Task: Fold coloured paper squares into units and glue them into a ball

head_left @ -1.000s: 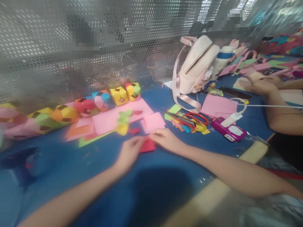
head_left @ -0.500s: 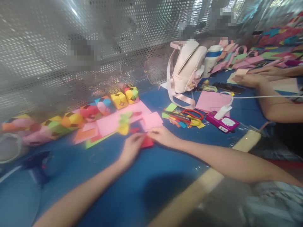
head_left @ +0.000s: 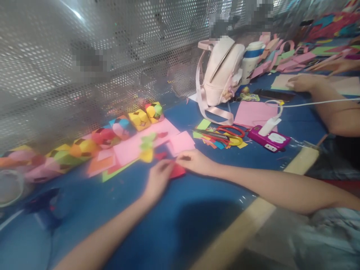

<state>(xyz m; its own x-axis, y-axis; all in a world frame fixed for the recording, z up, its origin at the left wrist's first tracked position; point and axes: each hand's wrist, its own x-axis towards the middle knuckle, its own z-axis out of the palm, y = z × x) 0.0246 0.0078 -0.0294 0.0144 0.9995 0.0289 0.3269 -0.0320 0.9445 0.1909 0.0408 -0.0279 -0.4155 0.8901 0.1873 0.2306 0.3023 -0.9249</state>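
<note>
A small piece of red paper (head_left: 177,171) lies low over the blue table, pinched between the fingers of both hands. My left hand (head_left: 159,174) grips its left side, with the fingertips close together. From the right, my right hand (head_left: 194,162) holds its upper edge between thumb and fingers. Just beyond them are pink paper sheets (head_left: 181,143) and small yellow and green paper pieces (head_left: 146,154). The fingertips are slightly blurred, so the paper's folds cannot be made out.
Folded paper balls (head_left: 107,138) line the back left. A dark blue glue gun (head_left: 45,210) lies at left. Red-handled scissors (head_left: 232,131), a purple power strip (head_left: 268,139), a pale pink backpack (head_left: 222,75) and a tumbler (head_left: 251,62) stand right. Another person's hand (head_left: 302,82) rests on paper at far right.
The camera view has shifted and tilted slightly. Both hands keep hold of the red paper in nearly the same place. The other person's hands have moved a little over their paper.
</note>
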